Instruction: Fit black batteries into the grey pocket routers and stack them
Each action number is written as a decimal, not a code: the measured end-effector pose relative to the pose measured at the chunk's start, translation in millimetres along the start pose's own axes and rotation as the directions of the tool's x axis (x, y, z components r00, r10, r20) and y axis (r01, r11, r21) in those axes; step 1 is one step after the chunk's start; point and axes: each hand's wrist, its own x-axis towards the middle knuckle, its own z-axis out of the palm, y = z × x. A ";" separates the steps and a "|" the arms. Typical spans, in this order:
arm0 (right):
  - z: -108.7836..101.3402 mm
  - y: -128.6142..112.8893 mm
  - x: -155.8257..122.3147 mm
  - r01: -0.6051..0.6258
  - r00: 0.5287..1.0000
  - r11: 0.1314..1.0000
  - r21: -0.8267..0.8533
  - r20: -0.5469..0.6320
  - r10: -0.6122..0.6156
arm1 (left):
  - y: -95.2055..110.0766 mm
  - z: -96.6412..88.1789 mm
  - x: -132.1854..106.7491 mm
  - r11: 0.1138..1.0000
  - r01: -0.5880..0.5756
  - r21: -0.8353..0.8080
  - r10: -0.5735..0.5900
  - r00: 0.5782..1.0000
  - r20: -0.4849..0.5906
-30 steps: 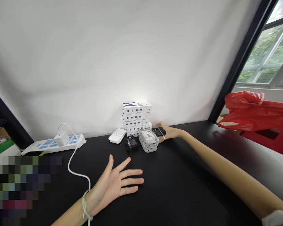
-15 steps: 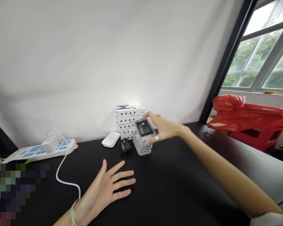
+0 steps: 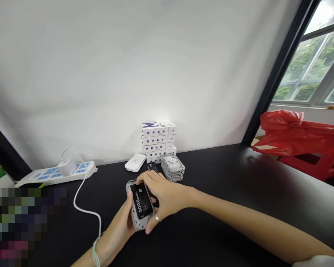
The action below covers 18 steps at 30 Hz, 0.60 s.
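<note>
Grey pocket device with a black 3000mAh battery lying in its back, clamped between both hands: left hand cupped under its side, right hand pressed over its top. Likely risk: a loose battery sliding out if tilted further, or a slip from sweaty fingers. Long axis nearly front-to-back, far end leaning left, toward the wrist-side of the right hand's fingers. Just beyond the right fingers, a second black battery and a stack of grey devices; farther out, white boxes.
</note>
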 end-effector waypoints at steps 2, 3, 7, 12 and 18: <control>0.3 -1.4 1.2 -0.009 1.000 1.000 -0.003 -0.009 0.009 | -4.1 -1.9 2.8 1.000 -0.020 0.007 0.020 0.999 -0.029; 1.0 -2.4 2.0 -0.014 1.000 1.000 -0.005 -0.013 0.014 | -5.5 -3.1 4.2 0.999 -0.044 0.002 0.044 0.998 -0.039; 4.7 -4.8 3.7 -0.039 0.999 0.999 0.008 -0.034 0.039 | -6.7 -10.4 11.8 0.999 0.036 -0.011 -0.036 0.999 -0.006; 4.5 -5.8 2.9 -0.051 0.998 0.997 0.064 -0.016 0.052 | -7.8 -16.0 17.5 0.999 0.032 -0.037 -0.031 0.999 0.029; 2.8 -8.0 1.3 -0.085 0.996 0.991 0.100 0.017 0.084 | -10.7 -12.7 16.1 0.999 0.035 -0.012 -0.035 0.999 -0.030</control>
